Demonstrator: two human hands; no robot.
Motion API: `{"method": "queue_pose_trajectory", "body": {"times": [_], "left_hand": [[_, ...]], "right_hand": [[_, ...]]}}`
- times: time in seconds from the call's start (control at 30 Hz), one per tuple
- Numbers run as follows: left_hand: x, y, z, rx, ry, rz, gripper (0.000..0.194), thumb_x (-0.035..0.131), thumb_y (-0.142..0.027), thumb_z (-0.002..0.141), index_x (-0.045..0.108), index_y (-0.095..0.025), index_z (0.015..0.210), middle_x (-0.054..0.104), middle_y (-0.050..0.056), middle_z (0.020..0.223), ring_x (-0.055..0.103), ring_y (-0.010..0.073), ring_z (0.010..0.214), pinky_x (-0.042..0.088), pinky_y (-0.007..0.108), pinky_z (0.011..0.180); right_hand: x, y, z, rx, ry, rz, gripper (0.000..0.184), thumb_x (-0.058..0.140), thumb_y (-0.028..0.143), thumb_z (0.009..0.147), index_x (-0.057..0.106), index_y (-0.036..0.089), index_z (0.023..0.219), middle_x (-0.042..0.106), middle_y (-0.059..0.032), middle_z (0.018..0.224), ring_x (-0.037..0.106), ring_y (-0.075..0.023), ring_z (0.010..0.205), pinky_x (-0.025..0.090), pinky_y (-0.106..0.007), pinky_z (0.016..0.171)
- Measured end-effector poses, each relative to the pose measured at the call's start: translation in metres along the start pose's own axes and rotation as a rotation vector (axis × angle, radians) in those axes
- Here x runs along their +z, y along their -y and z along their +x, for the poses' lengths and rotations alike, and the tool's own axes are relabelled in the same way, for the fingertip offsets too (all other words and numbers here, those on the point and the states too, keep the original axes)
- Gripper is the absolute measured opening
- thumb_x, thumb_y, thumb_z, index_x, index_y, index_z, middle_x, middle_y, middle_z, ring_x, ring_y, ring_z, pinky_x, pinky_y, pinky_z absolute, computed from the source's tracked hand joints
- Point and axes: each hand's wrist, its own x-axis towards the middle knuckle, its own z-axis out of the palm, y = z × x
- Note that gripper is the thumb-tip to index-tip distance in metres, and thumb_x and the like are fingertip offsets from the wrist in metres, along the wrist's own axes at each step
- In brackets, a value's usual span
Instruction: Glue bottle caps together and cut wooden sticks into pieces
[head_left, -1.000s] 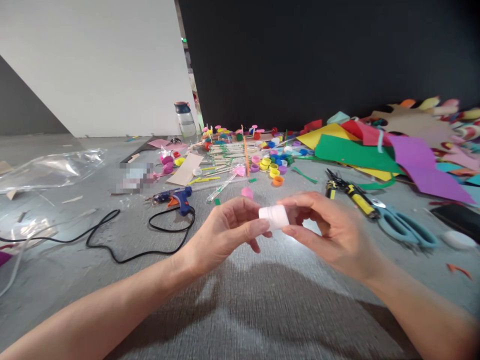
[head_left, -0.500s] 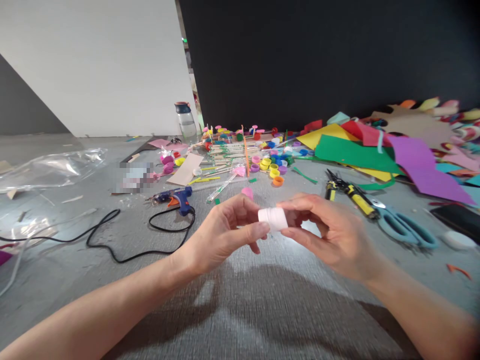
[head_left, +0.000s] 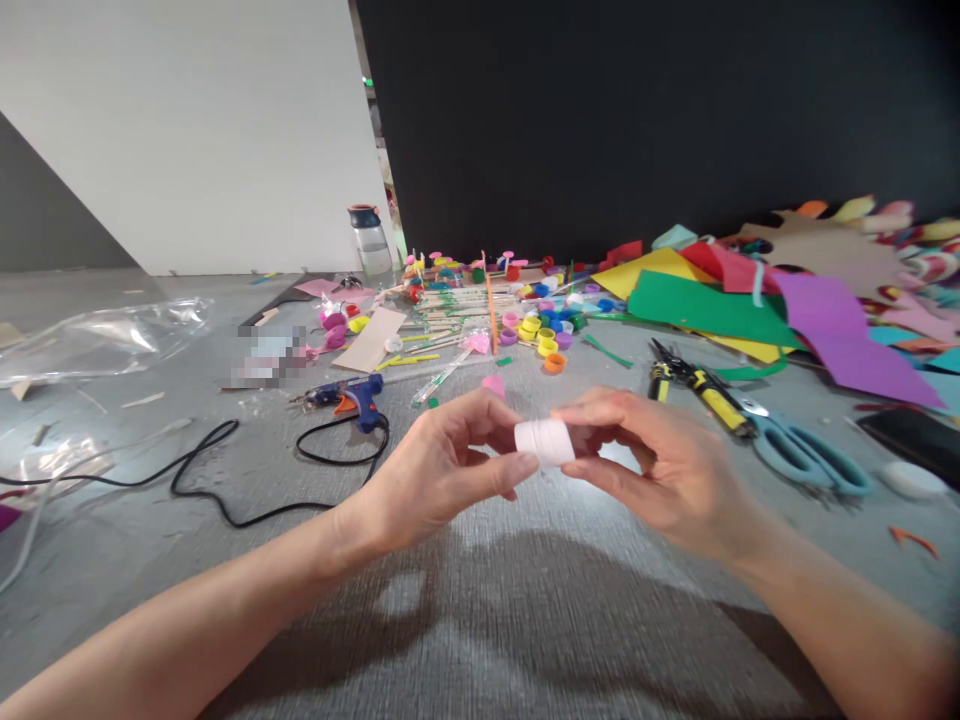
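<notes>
Between my two hands, above the grey table, is a short white cylinder with a seam around it, which looks like a pair of white bottle caps set end to end. My left hand pinches its left side, thumb in front and fingers behind. On the other end, my right hand grips with thumb below and index finger above; its other fingers curl behind. A pink piece lies on the table just beyond my left fingers.
A blue glue gun with a black cord lies left. Yellow-handled pliers and blue scissors lie right. Colourful bottle caps, wooden sticks and coloured sheets spread behind. A water bottle stands at the back.
Both hands stay nearly in place, still holding the white caps. The left fingers have curled in slightly, and the caps have shifted a touch.
</notes>
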Motion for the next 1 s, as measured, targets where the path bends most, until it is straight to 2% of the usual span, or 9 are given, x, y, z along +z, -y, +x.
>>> {"method": "queue_pose_trajectory", "body": {"times": [0.33,0.4,0.5,0.6,0.67,0.8,0.9,1.0], "left_hand": [[-0.002,-0.003,-0.002,0.015,-0.026,0.159,0.023,0.072,-0.035,0.087,0.065,-0.015,0.098,0.066,0.004,0.093,0.062,0.013,0.078,0.053,0.027,0.069],[-0.001,-0.003,-0.001,0.037,-0.039,0.179,0.023,0.07,-0.035,0.089,0.065,-0.015,0.101,0.068,0.006,0.096,0.063,0.015,0.083,0.053,0.028,0.072],[0.0,-0.002,0.0,0.041,-0.061,0.166,0.033,0.066,-0.041,0.092,0.063,-0.015,0.112,0.069,0.01,0.107,0.064,0.0189,0.093,0.052,0.03,0.074],[0.003,0.002,0.0,0.048,-0.1,0.181,0.042,0.071,-0.045,0.088,0.062,-0.017,0.118,0.07,0.01,0.111,0.065,0.0221,0.101,0.052,0.032,0.078],[0.007,0.006,0.001,0.056,-0.141,0.225,0.041,0.074,-0.044,0.085,0.063,-0.018,0.115,0.07,0.009,0.111,0.065,0.023,0.104,0.051,0.033,0.08],[0.013,0.015,0.002,0.078,-0.223,0.297,0.035,0.076,-0.038,0.083,0.063,-0.019,0.109,0.072,0.007,0.105,0.066,0.0216,0.099,0.052,0.032,0.077],[0.013,0.017,0.003,0.085,-0.222,0.346,0.03,0.074,-0.034,0.085,0.064,-0.019,0.109,0.072,0.005,0.1,0.066,0.0189,0.091,0.052,0.031,0.074],[0.011,0.016,0.004,0.087,-0.226,0.411,0.02,0.067,-0.03,0.09,0.067,-0.019,0.107,0.073,0.004,0.099,0.065,0.0163,0.086,0.051,0.03,0.073]], "right_hand": [[-0.001,-0.001,0.001,0.016,0.021,0.02,0.021,0.066,0.025,0.095,0.061,0.027,0.116,0.066,-0.0036,0.104,0.063,-0.018,0.085,0.054,-0.035,0.071],[0.001,-0.002,0.002,0.032,-0.003,0.009,0.02,0.066,0.027,0.095,0.062,0.028,0.114,0.066,-0.0029,0.101,0.063,-0.0176,0.082,0.054,-0.034,0.07],[0.006,-0.005,0.002,0.037,-0.076,-0.021,0.022,0.069,0.029,0.093,0.061,0.027,0.114,0.064,-0.0002,0.09,0.061,-0.016,0.074,0.053,-0.032,0.065],[0.013,-0.008,0.001,0.024,-0.14,-0.087,0.025,0.071,0.029,0.091,0.058,0.026,0.112,0.061,0.0021,0.083,0.059,-0.0139,0.067,0.051,-0.03,0.061],[0.018,-0.01,0.0,0.002,-0.165,-0.185,0.024,0.07,0.028,0.091,0.056,0.026,0.11,0.061,0.002,0.082,0.059,-0.0142,0.066,0.05,-0.03,0.06],[0.026,-0.013,-0.002,-0.06,-0.19,-0.356,0.022,0.065,0.025,0.093,0.053,0.024,0.11,0.065,-0.0026,0.093,0.062,-0.0164,0.069,0.051,-0.033,0.062],[0.027,-0.015,-0.001,-0.061,-0.17,-0.39,0.02,0.065,0.027,0.094,0.052,0.024,0.109,0.065,-0.0021,0.091,0.062,-0.0162,0.067,0.05,-0.032,0.061],[0.023,-0.015,0.001,-0.03,-0.125,-0.373,0.027,0.068,0.03,0.093,0.052,0.024,0.113,0.065,-0.0018,0.091,0.061,-0.0162,0.068,0.049,-0.031,0.062]]}}
